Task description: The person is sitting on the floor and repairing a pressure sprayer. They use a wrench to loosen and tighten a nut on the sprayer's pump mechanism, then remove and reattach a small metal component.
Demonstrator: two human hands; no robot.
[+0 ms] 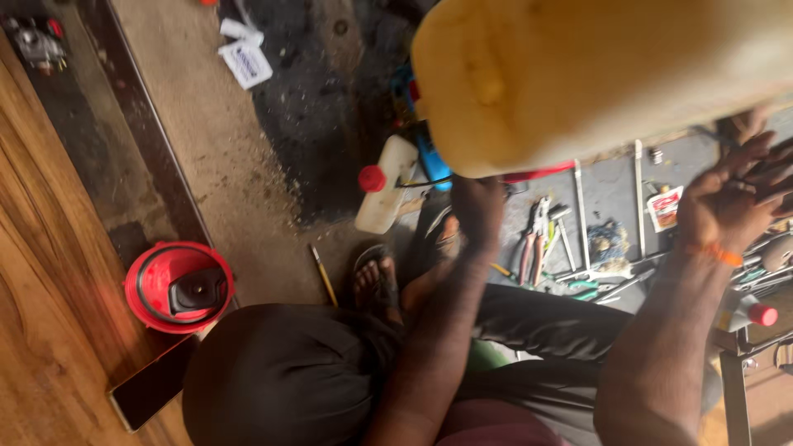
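A large yellow plastic jerrycan [595, 74] is held up close to the camera, filling the upper right of the head view. The left hand [477, 206] is raised beneath the jerrycan's lower left corner and appears to support it from below; its fingers are hidden behind the container, so whether they are curled or spread cannot be told. The right hand [735, 194] is seen just below the jerrycan's right end, with the fingers spread wide and nothing gripped; an orange band [717, 253] is worn at its wrist.

Directly below the jerrycan, on the dark floor [322, 107], a small white tank with a red cap [384, 192] is seen against a blue machine body [431, 157]. Further below and to the right of the jerrycan, pliers [535, 235] and other scattered hand tools are lying. Well to the lower left of the jerrycan, a red round engine cover [178, 287] is resting beside a wooden board [45, 272]. A sandalled foot [376, 281] is visible below the white tank.
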